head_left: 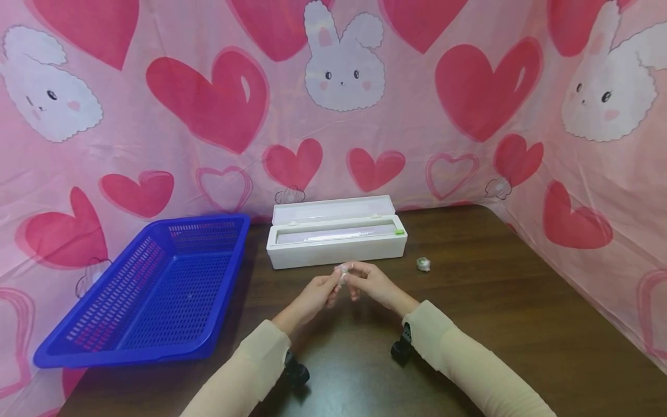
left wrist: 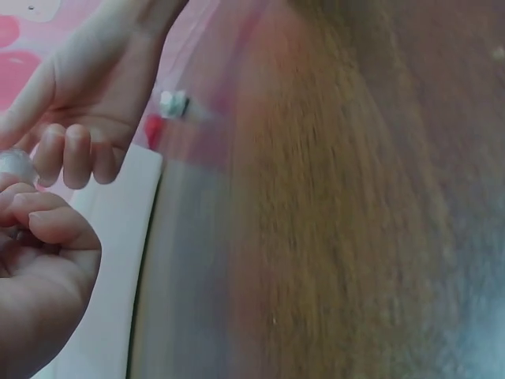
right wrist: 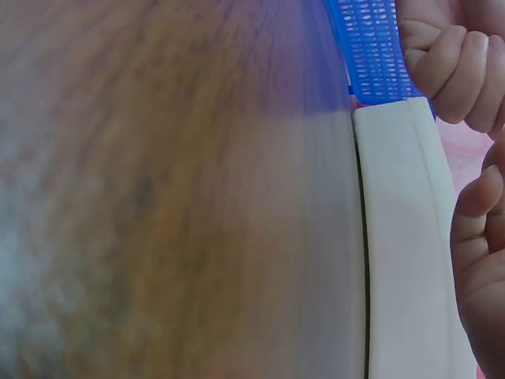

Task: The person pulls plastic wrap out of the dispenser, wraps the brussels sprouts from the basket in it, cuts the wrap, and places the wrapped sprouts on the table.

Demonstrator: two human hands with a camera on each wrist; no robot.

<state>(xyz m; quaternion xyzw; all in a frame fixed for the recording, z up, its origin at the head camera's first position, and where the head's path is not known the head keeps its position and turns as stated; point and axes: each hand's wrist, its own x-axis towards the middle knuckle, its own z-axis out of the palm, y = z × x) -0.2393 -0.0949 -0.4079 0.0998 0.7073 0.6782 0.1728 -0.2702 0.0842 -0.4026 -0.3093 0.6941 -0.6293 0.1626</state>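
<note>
My left hand (head_left: 316, 294) and right hand (head_left: 376, 285) meet in front of a long white box (head_left: 336, 253). Between their fingertips they pinch a small bundle wrapped in clear film (head_left: 343, 270). In the left wrist view the whitish wrapped bundle (left wrist: 14, 164) shows at the left edge, between the left hand (left wrist: 43, 284) and the right hand's thumb side. What is inside the film cannot be made out. The left hand's fingers (right wrist: 458, 75) are curled in the right wrist view. A second small wrapped lump (head_left: 424, 264), whitish and green, lies on the table to the right.
The white box stands lengthwise with its lid (head_left: 333, 209) raised, shiny film inside and a green tab (head_left: 399, 231) at its right end. A blue slatted basket (head_left: 208, 324) sits at the left. A pink heart-and-rabbit cloth (head_left: 406, 121) hangs behind the brown table (head_left: 500, 324).
</note>
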